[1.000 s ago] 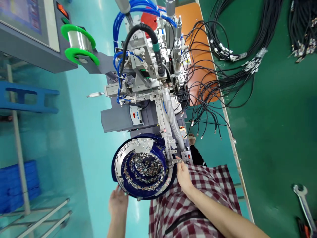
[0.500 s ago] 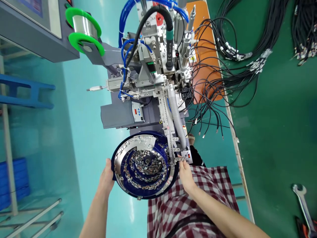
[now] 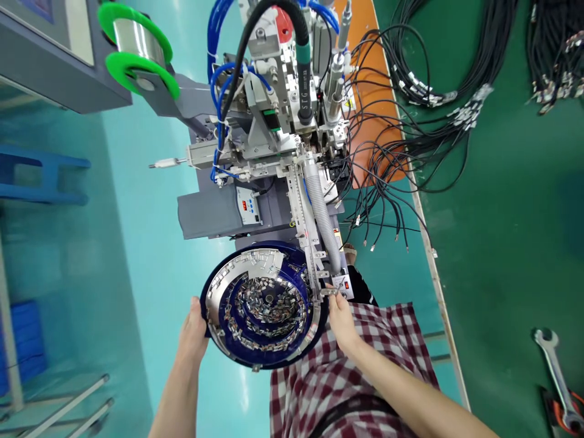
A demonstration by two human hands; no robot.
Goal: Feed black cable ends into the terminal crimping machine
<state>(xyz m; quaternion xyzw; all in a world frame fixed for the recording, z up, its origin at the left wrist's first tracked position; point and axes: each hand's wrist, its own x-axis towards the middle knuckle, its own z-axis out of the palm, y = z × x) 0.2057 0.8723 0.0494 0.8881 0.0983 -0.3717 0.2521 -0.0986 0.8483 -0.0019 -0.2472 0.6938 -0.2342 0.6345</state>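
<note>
A round blue vibrating feeder bowl (image 3: 219, 286) full of several small metal parts (image 3: 267, 307) sits low in the middle. My left hand (image 3: 194, 337) grips its left rim, fingers curled on the edge. My right hand (image 3: 340, 319) rests at the bowl's right side, fingertips pinched at the small metal bracket (image 3: 329, 292) where the feed track (image 3: 303, 225) leaves the bowl. Above stands the machine head (image 3: 292, 97) with blue hoses and a black cable.
A green wire spool (image 3: 134, 45) and a grey control cabinet (image 3: 50, 55) sit upper left. Bundles of black cables (image 3: 424, 97) lie on the green table at right, over an orange mat (image 3: 369, 73). A spanner (image 3: 554, 371) lies at lower right. My checked clothing (image 3: 356, 377) fills the bottom.
My left hand has moved up from below the bowl to grip its left rim. The right hand has stayed at the bracket. The view has shifted slightly.
</note>
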